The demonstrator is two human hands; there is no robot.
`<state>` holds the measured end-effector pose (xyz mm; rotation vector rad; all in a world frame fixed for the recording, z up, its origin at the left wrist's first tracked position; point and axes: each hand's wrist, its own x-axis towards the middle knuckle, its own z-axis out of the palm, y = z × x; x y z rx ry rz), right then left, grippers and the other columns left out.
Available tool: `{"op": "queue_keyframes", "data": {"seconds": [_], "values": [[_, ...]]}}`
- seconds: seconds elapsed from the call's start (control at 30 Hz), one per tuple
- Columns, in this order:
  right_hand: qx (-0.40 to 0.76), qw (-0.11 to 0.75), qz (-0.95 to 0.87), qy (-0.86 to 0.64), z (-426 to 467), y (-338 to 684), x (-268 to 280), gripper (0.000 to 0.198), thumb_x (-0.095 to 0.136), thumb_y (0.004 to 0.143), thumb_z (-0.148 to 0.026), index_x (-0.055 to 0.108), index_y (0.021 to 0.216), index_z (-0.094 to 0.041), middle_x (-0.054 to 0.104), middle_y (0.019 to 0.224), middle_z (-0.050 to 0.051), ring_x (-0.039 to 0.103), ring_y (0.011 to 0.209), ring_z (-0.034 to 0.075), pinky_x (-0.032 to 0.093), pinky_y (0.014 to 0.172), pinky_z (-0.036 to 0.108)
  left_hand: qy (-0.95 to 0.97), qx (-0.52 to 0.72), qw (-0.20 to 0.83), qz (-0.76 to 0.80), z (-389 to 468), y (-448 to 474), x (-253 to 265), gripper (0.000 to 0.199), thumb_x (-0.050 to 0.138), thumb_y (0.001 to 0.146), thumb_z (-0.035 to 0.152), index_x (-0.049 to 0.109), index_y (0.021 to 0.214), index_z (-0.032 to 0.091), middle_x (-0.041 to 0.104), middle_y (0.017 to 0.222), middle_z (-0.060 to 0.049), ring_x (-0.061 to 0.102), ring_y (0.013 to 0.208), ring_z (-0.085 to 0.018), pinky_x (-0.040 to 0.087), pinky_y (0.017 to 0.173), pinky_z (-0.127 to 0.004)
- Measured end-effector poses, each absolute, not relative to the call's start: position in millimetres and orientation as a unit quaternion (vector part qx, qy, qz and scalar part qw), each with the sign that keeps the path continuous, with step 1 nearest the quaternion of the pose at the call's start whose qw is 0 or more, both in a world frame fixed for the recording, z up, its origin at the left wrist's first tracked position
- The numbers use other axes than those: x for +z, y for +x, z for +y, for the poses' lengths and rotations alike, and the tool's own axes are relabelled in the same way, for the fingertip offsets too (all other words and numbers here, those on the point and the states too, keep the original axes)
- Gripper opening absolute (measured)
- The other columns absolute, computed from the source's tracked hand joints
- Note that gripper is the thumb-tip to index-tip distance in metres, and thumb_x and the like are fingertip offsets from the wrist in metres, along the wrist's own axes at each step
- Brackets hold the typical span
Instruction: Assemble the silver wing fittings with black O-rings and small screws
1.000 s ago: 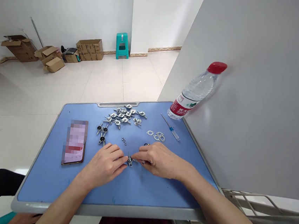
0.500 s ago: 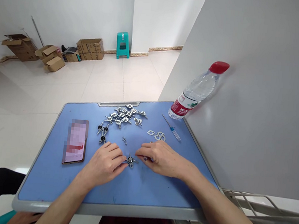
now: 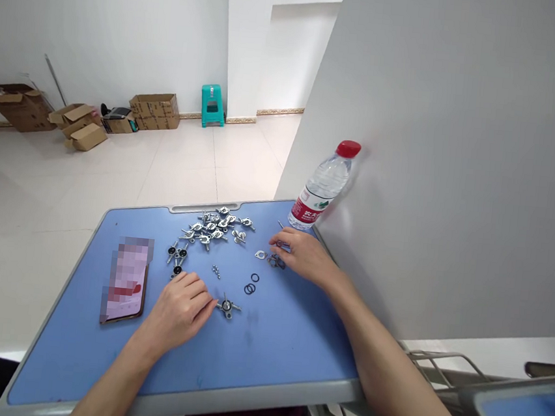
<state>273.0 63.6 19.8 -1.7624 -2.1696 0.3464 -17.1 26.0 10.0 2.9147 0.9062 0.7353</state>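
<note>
My left hand rests on the blue table, its thumb and forefinger pinching the left stub of a small metal valve body with a thin upright pin. Farther off, my right hand has its fingers curled over a screwdriver. Only the tip of its shaft shows clearly; the handle is mostly hidden by the hand. Under and beside these fingers lie flat metal gasket plates. Several black rubber rings lie between my hands. A few tiny screws are left of them.
A pile of metal valve parts covers the far middle of the table. Several valve bodies with black centres sit near my left hand. A phone lies at left. A water bottle stands by the grey partition.
My right hand has moved away from the valve body, up and right to the screwdriver, uncovering the black rings. My left hand stays at the valve body. The whole view has shifted.
</note>
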Motion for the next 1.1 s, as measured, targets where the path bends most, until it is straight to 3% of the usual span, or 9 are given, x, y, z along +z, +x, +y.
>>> {"op": "queue_keyframes", "data": {"seconds": [0.17,0.37,0.53,0.7,0.87,0.97,1.1], "values": [[0.136,0.137,-0.764,-0.616,66,261,10,0.021,0.067,0.085,-0.03,0.065,0.104,-0.021,0.065,0.104,0.005,0.064,0.081,0.018,0.042,0.067,0.028,0.929,0.232,-0.001,0.288,26,-17,9,0.031,0.048,0.095,0.017,0.058,0.066,0.016,0.056,0.064,-0.002,0.045,0.065,-0.015,0.034,0.06,-0.029],[0.144,0.126,-0.762,-0.619,71,261,3,0.006,0.062,0.087,-0.02,0.064,0.092,-0.021,0.064,0.097,0.004,0.061,0.078,0.017,0.038,0.063,0.027,0.928,0.228,-0.008,0.294,27,-17,9,0.03,0.048,0.095,0.017,0.058,0.066,0.016,0.056,0.064,-0.002,0.045,0.065,-0.015,0.034,0.06,-0.029],[0.156,0.136,-0.76,-0.616,72,261,3,0.009,0.063,0.085,-0.019,0.061,0.093,-0.02,0.066,0.096,0.004,0.06,0.08,0.018,0.037,0.063,0.026,0.925,0.232,-0.004,0.3,27,-18,10,0.03,0.048,0.095,0.017,0.058,0.067,0.016,0.056,0.064,-0.002,0.045,0.064,-0.015,0.034,0.06,-0.029],[0.169,0.159,-0.749,-0.621,69,258,6,0.008,0.063,0.083,-0.014,0.062,0.088,-0.021,0.068,0.081,0.001,0.06,0.073,0.018,0.033,0.06,0.026,0.922,0.241,0.001,0.303,28,-18,11,0.028,0.05,0.094,0.015,0.058,0.067,0.016,0.058,0.066,-0.002,0.045,0.065,-0.015,0.036,0.061,-0.03],[0.199,0.222,-0.736,-0.608,59,247,18,0.008,0.058,0.087,-0.026,0.065,0.084,-0.021,0.066,0.073,-0.001,0.056,0.063,0.014,0.037,0.059,0.025,0.905,0.284,0.041,0.315,27,-17,11,0.024,0.052,0.093,0.014,0.059,0.071,0.017,0.061,0.068,-0.002,0.046,0.066,-0.016,0.038,0.063,-0.03],[0.344,0.364,-0.682,-0.532,46,232,24,0.015,0.057,0.088,-0.031,0.066,0.083,-0.02,0.068,0.074,0.0,0.057,0.064,0.014,0.043,0.06,0.026,0.88,0.328,0.12,0.323,24,-15,14,0.015,0.051,0.093,0.014,0.063,0.085,0.019,0.062,0.073,-0.003,0.049,0.069,-0.016,0.041,0.065,-0.03],[0.38,0.403,-0.712,-0.431,26,209,25,0.017,0.052,0.092,-0.025,0.068,0.092,-0.02,0.068,0.082,0.003,0.06,0.072,0.015,0.046,0.063,0.026,0.843,0.361,0.232,0.324,19,-10,19,0.01,0.053,0.093,0.018,0.063,0.095,0.018,0.062,0.076,-0.002,0.053,0.073,-0.016,0.044,0.069,-0.03]]}}
